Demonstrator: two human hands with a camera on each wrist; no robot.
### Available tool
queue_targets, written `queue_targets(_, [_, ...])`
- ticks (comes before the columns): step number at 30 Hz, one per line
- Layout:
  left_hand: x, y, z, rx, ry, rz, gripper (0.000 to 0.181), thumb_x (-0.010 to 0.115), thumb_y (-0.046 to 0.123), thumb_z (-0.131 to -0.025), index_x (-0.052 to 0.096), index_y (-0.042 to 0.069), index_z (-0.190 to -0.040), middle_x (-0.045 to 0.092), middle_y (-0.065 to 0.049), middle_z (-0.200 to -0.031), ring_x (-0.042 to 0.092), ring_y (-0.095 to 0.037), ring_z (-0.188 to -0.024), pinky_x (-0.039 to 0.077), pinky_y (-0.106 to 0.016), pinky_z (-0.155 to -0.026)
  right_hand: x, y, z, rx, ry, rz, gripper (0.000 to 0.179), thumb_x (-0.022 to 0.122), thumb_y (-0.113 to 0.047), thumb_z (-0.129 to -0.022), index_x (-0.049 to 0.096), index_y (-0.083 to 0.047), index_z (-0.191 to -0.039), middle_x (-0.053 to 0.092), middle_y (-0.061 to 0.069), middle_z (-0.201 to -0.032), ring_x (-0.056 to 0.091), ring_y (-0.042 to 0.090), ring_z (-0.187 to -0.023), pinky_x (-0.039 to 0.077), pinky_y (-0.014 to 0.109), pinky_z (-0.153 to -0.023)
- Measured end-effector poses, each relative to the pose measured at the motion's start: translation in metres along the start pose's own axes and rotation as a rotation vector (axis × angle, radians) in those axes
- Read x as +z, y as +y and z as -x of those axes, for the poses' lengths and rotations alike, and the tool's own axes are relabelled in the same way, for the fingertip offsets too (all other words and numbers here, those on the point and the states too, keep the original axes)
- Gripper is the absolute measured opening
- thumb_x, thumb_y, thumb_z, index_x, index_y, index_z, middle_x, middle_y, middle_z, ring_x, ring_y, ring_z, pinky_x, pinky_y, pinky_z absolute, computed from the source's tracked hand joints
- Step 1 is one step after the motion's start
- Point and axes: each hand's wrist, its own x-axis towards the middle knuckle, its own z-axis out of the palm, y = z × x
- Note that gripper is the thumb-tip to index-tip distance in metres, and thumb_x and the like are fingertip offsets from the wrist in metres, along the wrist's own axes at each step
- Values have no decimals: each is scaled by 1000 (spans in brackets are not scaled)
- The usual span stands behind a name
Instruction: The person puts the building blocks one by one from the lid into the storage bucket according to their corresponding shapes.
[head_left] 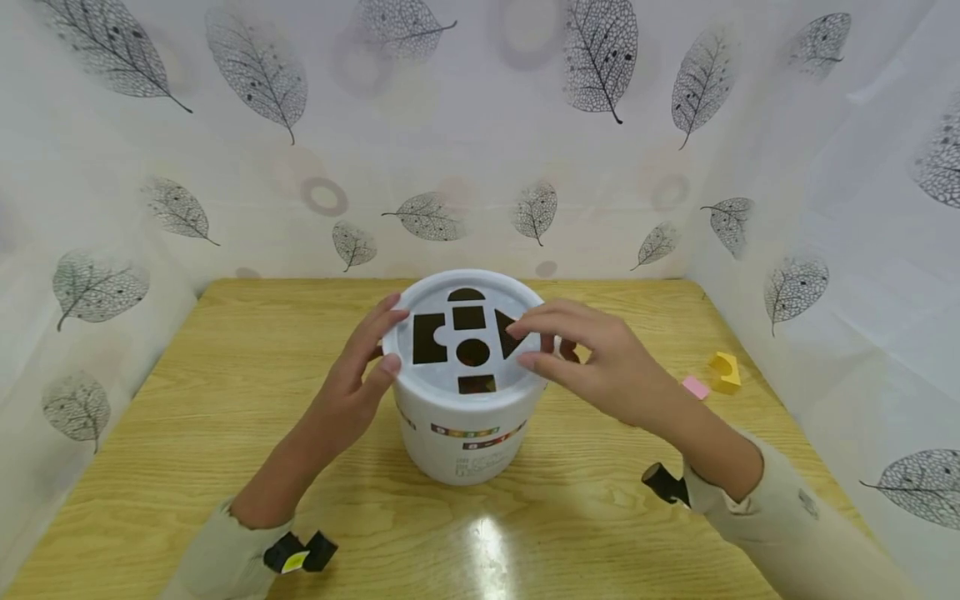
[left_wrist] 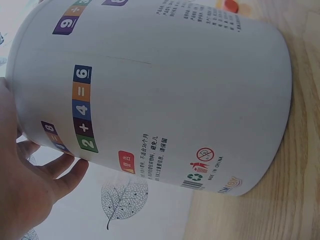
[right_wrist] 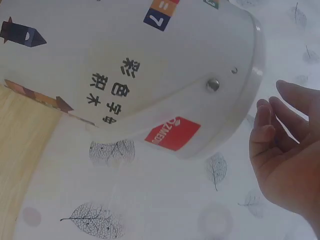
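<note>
A white bucket [head_left: 465, 454] stands upright on the table, its lid [head_left: 435, 385] cut with several shaped holes. My left hand [head_left: 352, 387] holds the bucket at the left rim, thumb and fingers spread along the edge. In the left wrist view, some of its fingers lie against the printed side. Over the right part of the lid is my right hand [head_left: 611, 358], fingers bent and thumb apart, beside the triangular hole [head_left: 508, 335]. Nothing shows between its thumb and fingers in the right wrist view, where the hand [right_wrist: 285, 145] appears off the rim.
To the right on the wooden table [head_left: 247, 375] lie a yellow block [head_left: 726, 375] with a curved notch and a pink block [head_left: 696, 387]. A bit of yellow shows behind my right hand. Leaf-printed white cloth [head_left: 450, 150] encloses the back and sides.
</note>
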Motion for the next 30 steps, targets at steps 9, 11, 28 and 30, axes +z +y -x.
queue_targets(9, [0, -2, 1, 2, 4, -5, 54, 44, 16, -104, 35, 25, -157, 17, 8, -168, 27, -23, -150, 39, -22, -107, -22, 23, 24, 85, 103, 34, 32, 74, -1, -89, 72, -12, -119, 68, -3, -113, 57, 6, -85, 50, 18, -71])
queue_targets(11, [0, -2, 1, 5, 5, -7, 54, 43, 15, -104, 35, 25, -156, 17, 8, -168, 26, -23, -150, 38, -21, -108, -27, 31, 33, 142, 103, 54, 31, 73, -5, -91, 71, -16, -120, 67, -6, -111, 56, 5, -86, 50, 17, -72])
queue_targets(28, [1, -2, -2, 16, 5, -2, 54, 43, 14, -104, 35, 24, -156, 17, 8, -168, 29, -24, -149, 39, -18, -106, -34, 118, 115, 581, 7, 59, 35, 65, -32, -100, 65, -16, -130, 67, 5, -122, 61, 7, -93, 53, 25, -74])
queue_targets(30, [2, -2, -2, 17, 3, 1, 54, 43, 14, -104, 35, 23, -156, 17, 7, -168, 28, -24, -149, 38, -19, -107, -34, 128, 122, 639, -12, 66, 39, 65, -36, -99, 65, -14, -131, 68, 8, -121, 60, 11, -91, 51, 28, -68])
